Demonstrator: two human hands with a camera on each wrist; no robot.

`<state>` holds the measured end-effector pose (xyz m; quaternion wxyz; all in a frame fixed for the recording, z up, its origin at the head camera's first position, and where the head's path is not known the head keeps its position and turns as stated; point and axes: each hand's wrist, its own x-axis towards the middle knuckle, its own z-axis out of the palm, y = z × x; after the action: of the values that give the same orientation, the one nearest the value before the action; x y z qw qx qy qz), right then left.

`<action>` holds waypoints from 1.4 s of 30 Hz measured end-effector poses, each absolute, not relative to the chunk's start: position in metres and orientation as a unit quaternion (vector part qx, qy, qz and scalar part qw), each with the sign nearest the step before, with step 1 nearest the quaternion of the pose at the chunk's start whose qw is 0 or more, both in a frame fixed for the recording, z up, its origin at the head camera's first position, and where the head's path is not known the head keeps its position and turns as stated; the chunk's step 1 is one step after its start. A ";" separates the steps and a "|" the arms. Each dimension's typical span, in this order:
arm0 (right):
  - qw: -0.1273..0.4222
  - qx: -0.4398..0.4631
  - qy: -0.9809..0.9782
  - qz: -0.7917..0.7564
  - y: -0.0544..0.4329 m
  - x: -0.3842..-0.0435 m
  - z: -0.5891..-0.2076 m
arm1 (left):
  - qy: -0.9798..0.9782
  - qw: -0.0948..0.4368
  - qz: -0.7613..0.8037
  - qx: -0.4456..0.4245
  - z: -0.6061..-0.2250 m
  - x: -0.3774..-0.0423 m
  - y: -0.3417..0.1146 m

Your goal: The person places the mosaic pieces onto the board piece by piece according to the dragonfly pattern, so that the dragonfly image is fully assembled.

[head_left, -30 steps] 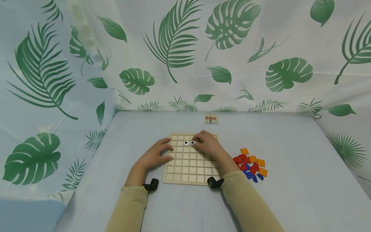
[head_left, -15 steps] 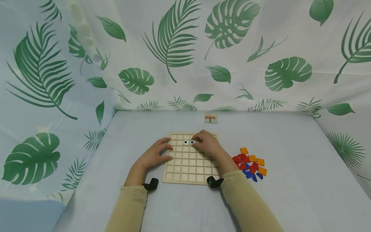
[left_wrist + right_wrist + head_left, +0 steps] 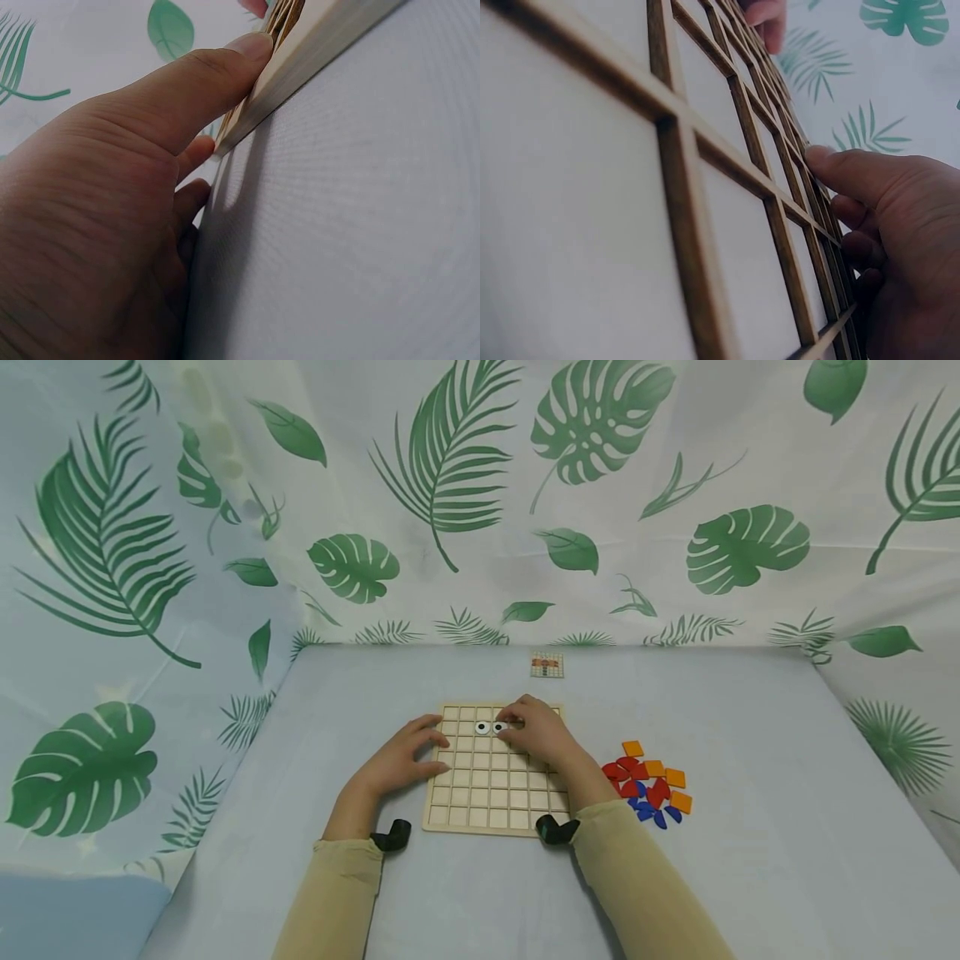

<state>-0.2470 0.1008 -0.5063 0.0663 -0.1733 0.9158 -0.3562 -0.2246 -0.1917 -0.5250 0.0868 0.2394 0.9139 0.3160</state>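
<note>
A square wooden grid board (image 3: 478, 797) lies on the table in the head view. Two round white pieces with black dots, like eyes, sit side by side in its upper rows: the left eye piece (image 3: 482, 727) stands free, while the right eye piece (image 3: 499, 727) is between the thumb and fingertips of my right hand (image 3: 542, 735), which pinches it. My left hand (image 3: 397, 758) rests along the board's left edge with fingers spread. In the left wrist view its thumb (image 3: 251, 46) lies on the rim. The right wrist view shows the grid ribs (image 3: 705, 142) close up, the eye pieces hidden.
Right of the board lies a loose heap of orange squares (image 3: 654, 769), red pieces (image 3: 657, 792) and blue pieces (image 3: 660, 818). Behind the board is a small picture card (image 3: 547, 665) with a gridded pattern. A leaf-print curtain (image 3: 480, 485) encloses the table at back and sides.
</note>
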 end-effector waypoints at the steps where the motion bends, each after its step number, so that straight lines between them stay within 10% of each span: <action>1: 0.066 -0.175 0.916 -0.354 0.101 -0.247 -0.506 | 0.914 0.088 0.317 0.238 -0.525 -0.225 -0.192; 29: 0.061 -0.136 0.939 -0.311 0.228 -0.194 -0.424 | 0.915 0.076 0.306 0.251 -0.528 -0.226 -0.191; 42: 0.111 -0.089 0.931 -0.336 0.299 -0.166 -0.458 | 0.919 0.091 0.304 0.234 -0.524 -0.222 -0.190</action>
<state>-0.1662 0.2986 -0.4578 0.1108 -0.0892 0.9311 -0.3358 -0.2220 -0.1898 -0.5238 0.0912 0.2336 0.9191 0.3040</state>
